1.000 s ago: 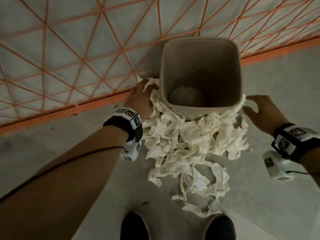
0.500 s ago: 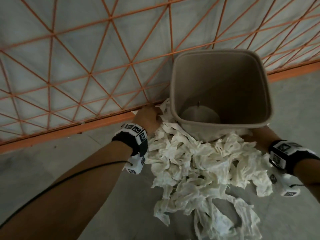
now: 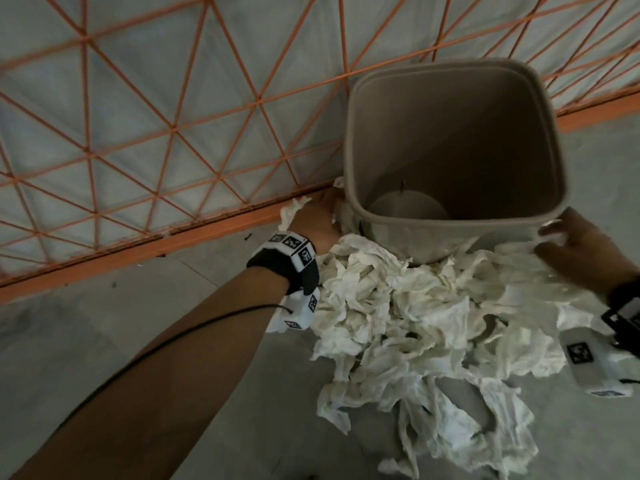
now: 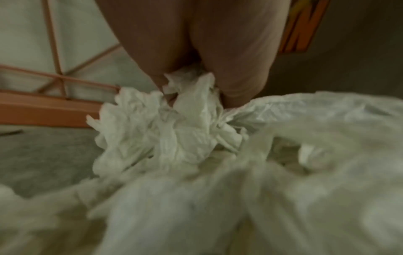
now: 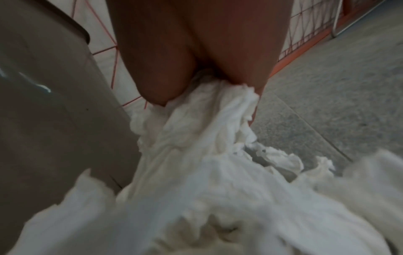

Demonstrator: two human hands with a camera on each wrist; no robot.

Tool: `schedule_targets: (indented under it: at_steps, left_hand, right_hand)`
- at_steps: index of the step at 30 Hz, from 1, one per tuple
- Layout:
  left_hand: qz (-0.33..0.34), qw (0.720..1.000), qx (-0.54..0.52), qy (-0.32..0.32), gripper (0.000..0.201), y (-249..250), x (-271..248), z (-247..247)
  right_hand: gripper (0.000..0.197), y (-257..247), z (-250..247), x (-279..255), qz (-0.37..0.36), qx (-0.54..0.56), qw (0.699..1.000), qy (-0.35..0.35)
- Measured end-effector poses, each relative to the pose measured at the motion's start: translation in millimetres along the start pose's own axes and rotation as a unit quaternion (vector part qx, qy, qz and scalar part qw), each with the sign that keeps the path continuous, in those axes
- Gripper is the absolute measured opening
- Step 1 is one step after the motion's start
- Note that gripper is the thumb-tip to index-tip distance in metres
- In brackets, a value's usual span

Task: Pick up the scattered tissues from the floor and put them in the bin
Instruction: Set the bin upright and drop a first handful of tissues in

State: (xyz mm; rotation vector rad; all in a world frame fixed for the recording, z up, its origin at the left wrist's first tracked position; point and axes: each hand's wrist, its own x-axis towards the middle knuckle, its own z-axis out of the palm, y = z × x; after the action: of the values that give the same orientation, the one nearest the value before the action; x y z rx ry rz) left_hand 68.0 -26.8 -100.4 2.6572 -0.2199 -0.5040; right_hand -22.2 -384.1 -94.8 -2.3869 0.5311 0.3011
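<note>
A large heap of crumpled white tissues (image 3: 426, 320) lies on the grey floor against the front of the open beige bin (image 3: 453, 223). My left hand (image 3: 320, 220) is at the heap's far left corner beside the bin and grips a bunch of tissues (image 4: 187, 110). My right hand (image 3: 575, 251) is at the heap's right edge beside the bin and grips another bunch of tissues (image 5: 209, 120). The bin (image 5: 43, 103) stands upright with a pale round thing (image 3: 408, 207) at its bottom.
An orange lattice fence (image 3: 173, 133) with an orange base rail (image 3: 138, 247) runs behind the bin. Grey tiled floor (image 3: 173, 306) spreads to the left and right. Small dark specks lie near the rail.
The view has come closer to the bin and heap. My right hand went from hovering open at the bin's right to gripping tissues. The heap is bunched more tightly.
</note>
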Motion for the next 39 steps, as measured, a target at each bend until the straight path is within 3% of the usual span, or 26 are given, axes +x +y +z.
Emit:
schedule_targets:
  at_steps: [2,5,8,11,13,17,20,23,26,28,31,33,36,39]
  left_hand:
    - [-0.004,0.998,0.035,-0.045,0.037,8,1,7]
    - [0.004,1.0,0.017,-0.023,0.017,11,-1,7]
    - [-0.013,0.997,-0.045,0.059,0.028,1,-6,2]
    - [0.017,0.982,-0.114,0.147,0.031,-4,-26,-10]
    - [0.033,0.968,-0.14,0.205,0.027,-6,-44,-17]
    - [0.02,0.952,-0.14,0.27,0.014,-11,-64,-21]
    - [0.001,0.941,-0.198,0.275,0.019,-10,-75,-23]
    - [0.011,0.941,-0.215,0.26,0.041,-14,-86,-29]
    - [-0.004,0.924,-0.248,0.292,0.035,-21,-91,-39]
    - [-0.011,0.909,-0.288,0.301,0.024,-18,-96,-46]
    - [-0.017,0.913,-0.279,0.296,0.034,-10,-103,-53]
    - [-0.016,0.926,-0.238,0.293,0.03,-9,-105,-54]
    - [0.001,0.941,-0.181,0.287,0.012,-6,-100,-54]
    - [0.016,0.969,-0.097,0.226,0.029,-5,-76,-46]
  right_hand:
    - [0.036,-3,2,-5,-0.005,-0.005,1.0,-0.025]
    - [0.028,-7,12,-12,0.001,-0.017,1.0,-0.023]
    - [0.034,-10,17,-18,0.034,0.015,0.999,-0.038]
    - [0.028,-8,16,-22,0.067,0.059,0.994,-0.067]
    - [0.015,-1,14,-22,0.056,0.071,0.995,-0.033]
    - [0.018,-3,17,-11,0.015,0.066,0.997,0.049]
    - [0.02,-14,19,1,-0.002,0.026,0.996,0.084]
    - [0.028,-24,16,10,0.027,0.044,0.993,0.108]
    - [0.047,-32,16,21,0.045,0.033,0.996,0.074]
    - [0.061,-24,17,37,0.018,0.003,0.999,0.048]
    - [0.077,43,36,91,-0.004,-0.117,0.993,-0.03]
    - [0.065,35,41,79,0.012,-0.142,0.988,-0.053]
    - [0.045,-3,45,36,0.033,-0.177,0.983,0.028]
    - [0.037,-1,50,21,0.016,-0.17,0.985,0.027]
